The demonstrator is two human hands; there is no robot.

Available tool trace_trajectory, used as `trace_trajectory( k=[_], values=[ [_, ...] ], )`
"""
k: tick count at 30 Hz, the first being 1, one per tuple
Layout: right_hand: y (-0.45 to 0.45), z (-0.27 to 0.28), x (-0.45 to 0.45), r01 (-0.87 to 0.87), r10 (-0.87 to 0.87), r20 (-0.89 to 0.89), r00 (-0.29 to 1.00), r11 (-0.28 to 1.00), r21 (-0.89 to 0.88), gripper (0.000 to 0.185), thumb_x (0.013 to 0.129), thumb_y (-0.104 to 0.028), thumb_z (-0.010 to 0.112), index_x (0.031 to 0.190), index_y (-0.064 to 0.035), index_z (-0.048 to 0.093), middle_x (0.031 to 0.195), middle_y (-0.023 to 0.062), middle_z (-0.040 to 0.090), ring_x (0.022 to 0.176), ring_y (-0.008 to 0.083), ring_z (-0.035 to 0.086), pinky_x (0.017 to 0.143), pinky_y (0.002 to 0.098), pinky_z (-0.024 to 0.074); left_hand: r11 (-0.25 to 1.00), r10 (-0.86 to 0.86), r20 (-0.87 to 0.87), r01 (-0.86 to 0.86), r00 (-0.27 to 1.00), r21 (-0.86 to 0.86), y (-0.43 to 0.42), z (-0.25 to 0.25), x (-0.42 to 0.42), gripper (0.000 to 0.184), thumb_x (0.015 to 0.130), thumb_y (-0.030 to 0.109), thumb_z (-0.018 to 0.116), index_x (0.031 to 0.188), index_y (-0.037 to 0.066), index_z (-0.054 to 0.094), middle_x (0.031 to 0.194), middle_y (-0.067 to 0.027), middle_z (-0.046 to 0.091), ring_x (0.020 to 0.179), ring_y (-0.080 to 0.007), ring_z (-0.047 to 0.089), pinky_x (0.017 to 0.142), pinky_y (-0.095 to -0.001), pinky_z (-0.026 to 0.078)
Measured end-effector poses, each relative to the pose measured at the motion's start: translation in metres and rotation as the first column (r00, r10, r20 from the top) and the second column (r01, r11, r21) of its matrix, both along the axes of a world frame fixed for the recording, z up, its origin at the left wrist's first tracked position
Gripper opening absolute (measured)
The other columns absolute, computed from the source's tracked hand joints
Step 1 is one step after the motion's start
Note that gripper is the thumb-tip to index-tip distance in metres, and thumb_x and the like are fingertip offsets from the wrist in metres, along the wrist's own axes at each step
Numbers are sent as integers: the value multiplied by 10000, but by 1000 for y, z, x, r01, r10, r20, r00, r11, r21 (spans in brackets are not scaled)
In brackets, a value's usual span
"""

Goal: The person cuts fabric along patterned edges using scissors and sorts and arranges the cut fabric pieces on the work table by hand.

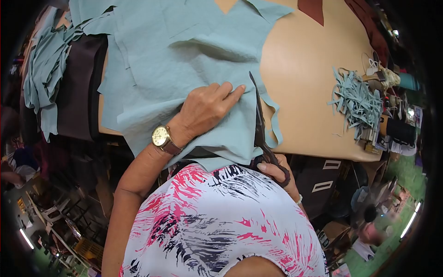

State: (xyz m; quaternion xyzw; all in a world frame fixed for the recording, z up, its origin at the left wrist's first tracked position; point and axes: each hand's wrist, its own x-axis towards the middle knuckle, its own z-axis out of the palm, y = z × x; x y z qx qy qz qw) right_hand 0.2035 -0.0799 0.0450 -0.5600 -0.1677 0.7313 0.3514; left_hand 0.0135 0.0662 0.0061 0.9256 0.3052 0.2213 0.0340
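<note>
Light teal fabric lies in loose folds across the table and hangs over its near edge. My left hand, with a watch on the wrist, is closed on the fabric with the index finger pointing right; its thumb is hidden. Near the table's front edge, my right hand grips the handles of dark scissors. The blades point away from me along the fabric's right edge and look nearly closed. A narrow teal strip curls just right of the blades.
Thin teal scraps are heaped at the table's right side, beside assorted tools and a dark pouch. More bunched teal cloth hangs at the left over a dark panel. Rust-coloured cloth lies at the far edge.
</note>
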Motion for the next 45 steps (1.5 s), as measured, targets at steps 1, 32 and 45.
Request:
trace_trajectory(
  k=[1, 32, 45],
  values=[
    [-1, 0, 0, -5, 5, 3, 1000, 1000, 1, 213, 742, -129, 621, 602, -66, 474, 517, -50, 414, 473, 23, 336, 443, 205, 228, 1000, 3, 6, -3, 1000, -1, -1, 0, 1, 414, 722, 40, 530, 1127, 109, 576, 710, -17, 449, 536, -133, 484, 468, -271, 420],
    [-14, -8, -6, 45, -46, 30, 998, 998, 45, 256, 750, -236, 624, 631, -59, 483, 519, -26, 436, 472, 34, 370, 443, 197, 255, 999, 4, 11, -3, 1000, -43, -19, 7, 17, 453, 688, 28, 546, 1134, 98, 578, 717, -21, 472, 560, -146, 506, 476, -267, 434],
    [-16, -8, -6, 83, -80, -45, 996, 995, 62, 331, 746, -318, 583, 633, -41, 440, 546, 28, 440, 525, 87, 412, 493, 221, 309, 999, -14, 30, 13, 999, 36, -18, 6, 21, 316, 728, 98, 542, 1038, 73, 597, 689, -10, 424, 525, -114, 472, 430, -247, 418]
  ],
)
